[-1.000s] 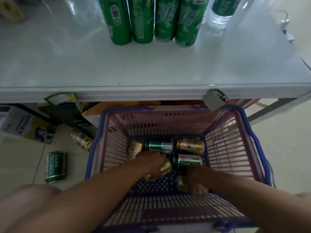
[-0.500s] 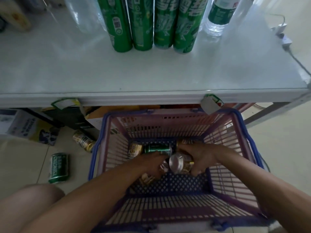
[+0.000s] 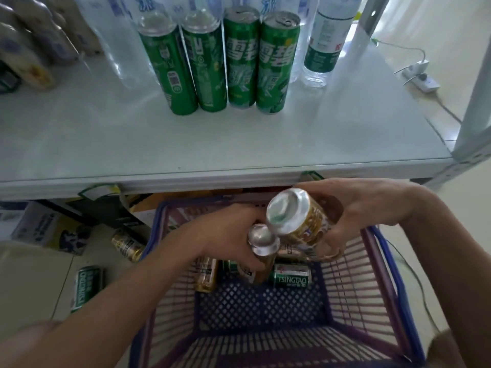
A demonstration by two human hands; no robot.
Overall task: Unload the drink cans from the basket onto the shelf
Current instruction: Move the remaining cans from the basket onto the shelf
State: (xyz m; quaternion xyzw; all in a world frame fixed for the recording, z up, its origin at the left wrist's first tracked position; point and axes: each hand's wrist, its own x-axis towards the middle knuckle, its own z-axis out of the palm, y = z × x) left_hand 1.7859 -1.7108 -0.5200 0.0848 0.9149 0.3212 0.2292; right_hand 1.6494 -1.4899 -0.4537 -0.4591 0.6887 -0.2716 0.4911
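Note:
My right hand [image 3: 353,213] grips a gold can [image 3: 297,216], lifted above the blue and pink basket [image 3: 382,282], just below the white shelf [image 3: 186,144] edge. A second gold can [image 3: 261,245] is held in my left hand [image 3: 233,235], lower, still inside the basket's opening. On the basket floor lie a green Tsingtao can [image 3: 291,276] and another gold can [image 3: 206,273]; a further green can is mostly hidden under my left hand.
Several tall green Sprite cans [image 3: 239,62] and water bottles [image 3: 324,41] stand at the shelf's back. A green can [image 3: 85,286] and a gold can [image 3: 127,244] lie on the floor left of the basket. A power strip [image 3: 419,78] lies at right beside a shelf post [image 3: 475,102].
Both hands have risen from the basket floor, each with a gold can; the right hand's can is now near the shelf edge. The camera has tilted up toward the shelf.

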